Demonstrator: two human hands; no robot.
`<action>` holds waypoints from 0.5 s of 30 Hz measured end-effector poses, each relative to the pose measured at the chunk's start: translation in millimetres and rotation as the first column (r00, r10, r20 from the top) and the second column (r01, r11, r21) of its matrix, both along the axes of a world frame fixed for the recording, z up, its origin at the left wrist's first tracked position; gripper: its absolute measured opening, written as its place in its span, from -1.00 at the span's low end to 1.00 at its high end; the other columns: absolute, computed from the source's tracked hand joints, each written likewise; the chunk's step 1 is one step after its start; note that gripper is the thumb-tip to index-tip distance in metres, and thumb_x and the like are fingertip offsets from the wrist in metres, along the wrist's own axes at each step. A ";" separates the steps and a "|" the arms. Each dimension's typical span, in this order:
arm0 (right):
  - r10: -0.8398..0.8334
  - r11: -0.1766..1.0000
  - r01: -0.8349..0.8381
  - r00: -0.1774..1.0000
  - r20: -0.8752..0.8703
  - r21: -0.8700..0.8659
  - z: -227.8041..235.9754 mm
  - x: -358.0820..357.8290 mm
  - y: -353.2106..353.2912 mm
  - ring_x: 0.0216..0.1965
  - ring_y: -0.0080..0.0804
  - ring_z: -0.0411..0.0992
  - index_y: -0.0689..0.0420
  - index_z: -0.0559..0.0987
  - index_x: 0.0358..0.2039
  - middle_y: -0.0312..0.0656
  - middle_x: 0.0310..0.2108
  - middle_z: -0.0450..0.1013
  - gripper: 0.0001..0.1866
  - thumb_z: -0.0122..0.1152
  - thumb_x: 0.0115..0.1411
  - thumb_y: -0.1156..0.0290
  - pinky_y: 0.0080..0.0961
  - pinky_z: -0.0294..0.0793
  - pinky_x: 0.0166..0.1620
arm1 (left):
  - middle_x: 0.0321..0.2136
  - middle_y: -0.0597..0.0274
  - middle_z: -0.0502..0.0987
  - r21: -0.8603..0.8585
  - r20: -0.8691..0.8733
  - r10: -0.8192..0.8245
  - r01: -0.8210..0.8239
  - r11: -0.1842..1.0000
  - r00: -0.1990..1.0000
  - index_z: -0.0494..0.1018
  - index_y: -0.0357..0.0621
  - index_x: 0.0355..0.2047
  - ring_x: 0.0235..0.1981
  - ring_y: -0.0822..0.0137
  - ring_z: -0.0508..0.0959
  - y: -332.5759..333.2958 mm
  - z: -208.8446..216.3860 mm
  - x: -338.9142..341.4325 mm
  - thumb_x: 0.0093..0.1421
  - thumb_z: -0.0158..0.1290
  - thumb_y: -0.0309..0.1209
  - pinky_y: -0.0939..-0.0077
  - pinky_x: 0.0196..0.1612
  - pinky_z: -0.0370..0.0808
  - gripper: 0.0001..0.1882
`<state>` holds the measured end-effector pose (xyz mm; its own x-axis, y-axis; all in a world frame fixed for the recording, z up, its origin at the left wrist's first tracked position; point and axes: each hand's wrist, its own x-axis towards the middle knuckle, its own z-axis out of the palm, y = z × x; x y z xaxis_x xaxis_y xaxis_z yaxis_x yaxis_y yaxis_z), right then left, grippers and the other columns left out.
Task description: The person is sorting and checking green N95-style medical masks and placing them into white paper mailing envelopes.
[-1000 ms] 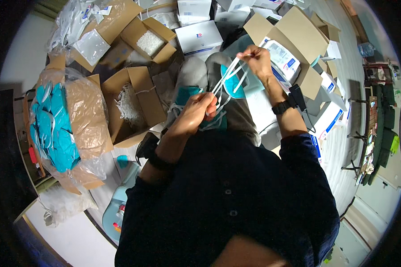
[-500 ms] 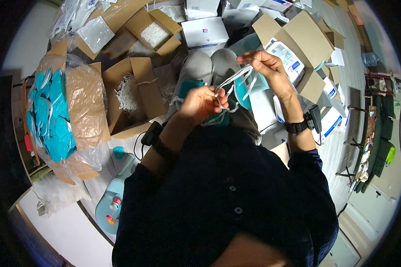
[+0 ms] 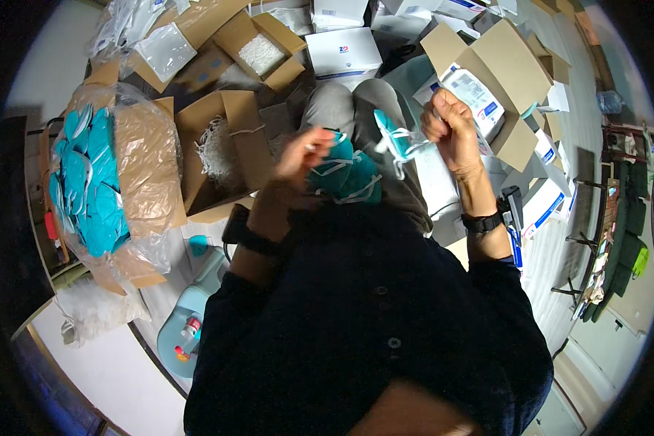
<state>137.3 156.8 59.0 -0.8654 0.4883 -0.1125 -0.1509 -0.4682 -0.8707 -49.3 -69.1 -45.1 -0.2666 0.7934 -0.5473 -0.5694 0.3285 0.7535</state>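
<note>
My right hand (image 3: 452,132) is closed in a fist, raised right of my lap. From it hangs a teal and white face mask (image 3: 394,136) by its white straps. Smeared by motion, my left hand (image 3: 307,151) is beside the teal masks (image 3: 356,178) with white straps that lie on my lap. Its fingers are too blurred to show whether they hold anything.
On the left, teal masks fill a plastic-lined carton (image 3: 91,182). Cartons hold white straps (image 3: 214,149) and white pieces (image 3: 261,54). White boxes (image 3: 344,54) stand ahead. At right an open carton (image 3: 498,62) holds printed packs (image 3: 474,94). A blue-grey stool (image 3: 185,305) bears a bottle.
My hands have moved apart; the left has let go of the straps and drawn left. The mask now hangs from my right hand, which is closed and slightly farther right.
</note>
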 end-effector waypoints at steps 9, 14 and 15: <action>-0.002 0.893 -0.135 0.952 0.305 0.429 -11.2 -12.4 -5.3 -0.63 -0.73 0.20 0.17 0.53 -0.14 -0.46 -0.63 0.32 -0.73 0.25 0.19 0.31 -0.74 0.13 -0.53 | -0.57 0.35 0.53 -0.045 -0.747 -0.001 -0.050 0.998 0.665 0.56 -0.28 -0.41 -0.55 0.59 0.40 -13.0 -13.5 -16.3 0.03 0.28 -0.40 0.62 -0.47 0.35 -0.80; -0.088 0.546 -0.180 0.959 0.270 0.818 28.8 -21.0 -17.3 -0.46 -0.52 0.37 0.17 0.56 -0.18 -0.30 -0.46 0.48 -0.67 0.39 0.03 0.40 -0.61 0.35 -0.32 | -0.63 0.31 0.47 0.099 -0.836 0.058 0.045 0.994 0.546 0.55 -0.17 -0.39 -0.59 0.56 0.41 27.1 78.7 5.7 0.06 0.23 -0.44 0.53 -0.55 0.32 -0.88; -0.087 0.399 -0.141 0.978 0.190 0.906 32.0 -24.0 -17.3 -0.49 -0.43 0.39 0.18 0.58 -0.23 -0.22 -0.50 0.48 -0.69 0.39 0.02 0.36 -0.54 0.37 -0.36 | -0.63 0.33 0.45 0.169 -0.877 0.100 0.106 0.980 0.470 0.55 -0.15 -0.38 -0.59 0.57 0.40 35.5 87.5 7.3 0.06 0.23 -0.43 0.53 -0.55 0.31 -0.88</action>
<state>113.2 139.5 91.0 -0.8975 0.3729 0.2353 0.0531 0.6212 -0.7818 -42.0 -33.7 42.5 -0.5211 0.8448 0.1215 0.4274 0.1351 0.8939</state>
